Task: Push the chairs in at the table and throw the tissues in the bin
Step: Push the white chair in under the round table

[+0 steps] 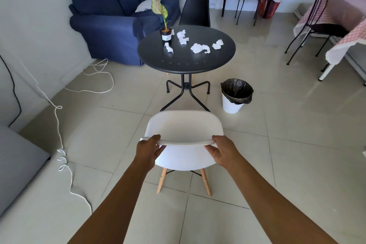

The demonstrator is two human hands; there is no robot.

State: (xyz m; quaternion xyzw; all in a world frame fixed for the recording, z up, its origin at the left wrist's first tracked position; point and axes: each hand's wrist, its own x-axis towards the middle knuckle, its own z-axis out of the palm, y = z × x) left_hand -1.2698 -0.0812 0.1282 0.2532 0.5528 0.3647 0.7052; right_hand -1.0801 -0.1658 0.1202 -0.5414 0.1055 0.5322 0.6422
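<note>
The left hand [149, 149] and right hand [222, 152] each clasp the top edge of the white chair [184, 130], which stands well short of the table [186, 59]. On the table lie crumpled tissues [199, 48] beside a plant [166, 33]; the black chair [196, 11] sits behind the table and the bin [235, 96] right of its legs.

Both arms reach forward from the bottom of the frame.
The left hand [148, 149] and right hand [222, 150] sit level at lower centre, each clamped on something: fingers curled over, thumbs beneath, forearms bare and nearly straight.
</note>
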